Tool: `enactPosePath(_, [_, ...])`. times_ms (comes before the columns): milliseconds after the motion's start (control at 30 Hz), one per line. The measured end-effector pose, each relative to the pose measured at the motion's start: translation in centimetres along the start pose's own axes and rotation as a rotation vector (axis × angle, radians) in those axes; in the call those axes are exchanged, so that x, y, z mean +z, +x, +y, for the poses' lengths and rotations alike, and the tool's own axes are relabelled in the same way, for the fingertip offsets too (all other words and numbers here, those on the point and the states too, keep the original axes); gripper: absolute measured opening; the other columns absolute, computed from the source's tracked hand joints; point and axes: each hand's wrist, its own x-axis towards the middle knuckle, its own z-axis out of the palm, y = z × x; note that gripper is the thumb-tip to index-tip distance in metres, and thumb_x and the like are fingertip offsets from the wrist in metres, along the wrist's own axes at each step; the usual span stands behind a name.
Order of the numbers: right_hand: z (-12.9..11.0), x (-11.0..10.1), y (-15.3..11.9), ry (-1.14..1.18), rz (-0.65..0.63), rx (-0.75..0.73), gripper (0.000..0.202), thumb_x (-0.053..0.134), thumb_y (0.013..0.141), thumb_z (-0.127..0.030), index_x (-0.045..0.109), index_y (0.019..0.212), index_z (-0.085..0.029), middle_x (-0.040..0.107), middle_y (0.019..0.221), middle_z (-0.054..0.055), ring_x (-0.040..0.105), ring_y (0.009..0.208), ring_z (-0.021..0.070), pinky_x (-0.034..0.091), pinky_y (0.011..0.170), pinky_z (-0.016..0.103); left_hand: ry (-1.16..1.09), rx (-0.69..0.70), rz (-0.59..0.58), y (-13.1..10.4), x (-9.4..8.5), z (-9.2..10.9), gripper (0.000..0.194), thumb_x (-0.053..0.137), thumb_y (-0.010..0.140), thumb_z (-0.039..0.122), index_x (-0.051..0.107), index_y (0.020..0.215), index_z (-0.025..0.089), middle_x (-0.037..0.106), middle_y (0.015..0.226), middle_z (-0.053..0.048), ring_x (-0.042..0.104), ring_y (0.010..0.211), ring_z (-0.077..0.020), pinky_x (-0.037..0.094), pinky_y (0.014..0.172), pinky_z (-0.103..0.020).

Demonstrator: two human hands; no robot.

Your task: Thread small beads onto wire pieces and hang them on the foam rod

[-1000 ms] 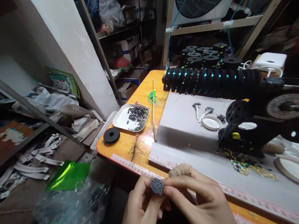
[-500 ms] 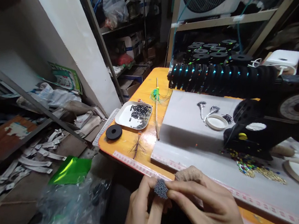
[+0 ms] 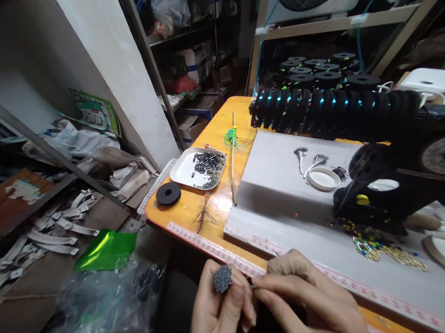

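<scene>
grey bundle (image 3: 222, 279) sits clamped in the left hand (image 3: 216, 313), and just beside, the right hand (image 3: 316, 310) pinches a thin dark piece (image 3: 253, 287) near the table (image 3: 188, 212)!

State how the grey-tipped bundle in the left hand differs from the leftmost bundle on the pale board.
The held bundle is gripped in the left hand; the leftmost bundle lies on the pale board. The held bundle's packed tips face the camera, its stem hidden, while the leftmost bundle shows side-on with a whitish stem. Both have grey heads.
</scene>
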Motion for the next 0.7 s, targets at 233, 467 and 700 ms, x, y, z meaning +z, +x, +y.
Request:
enactPosePath(233, [0.16, -0.62, -0.28, -0.262, -0.084, -0.148, 0.021, 0.06, 0.083, -0.003, 0.07, 0.093, -0.019, 0.063, 0.078, 0.006, 0.062, 0.071, 0.0145, 0.054, 0.06, 0.023, 0.109, 0.263, -0.03, 0.21, -0.85, -0.12, 0.018, 0.053, 0.097, 0.03, 0.055, 0.08, 0.023, 0.048, 0.066, 0.003, 0.045, 0.063, -0.0119, 0.034, 0.061, -0.026])
enactPosePath(467, [-0.4, -0.72, -0.31, -0.272, -0.092, -0.154, 0.017, 0.059, 0.084, -0.005, 0.068, 0.092, -0.018, 0.06, 0.077, 0.005, 0.06, 0.07, 0.0133, 0.054, 0.059, 0.023, 0.184, 0.344, -0.013, -0.01, -0.85, -0.56, 0.015, 0.052, 0.097, 0.028, 0.056, 0.083, 0.023, 0.047, 0.068, 0.003, 0.046, 0.063, -0.0127, 0.034, 0.062, -0.027])
enactPosePath(700, [-0.44, -0.85, -0.23, -0.215, -0.093, -0.08, 0.018, 0.061, 0.084, -0.006, 0.07, 0.091, -0.019, 0.063, 0.076, 0.004, 0.062, 0.069, 0.0136, 0.054, 0.059, 0.023, 0.217, 0.318, -0.006, -0.02, -0.79, -0.61, 0.018, 0.053, 0.096, 0.031, 0.054, 0.08, 0.023, 0.048, 0.066, 0.003, 0.047, 0.062, -0.0131, 0.035, 0.061, -0.026])
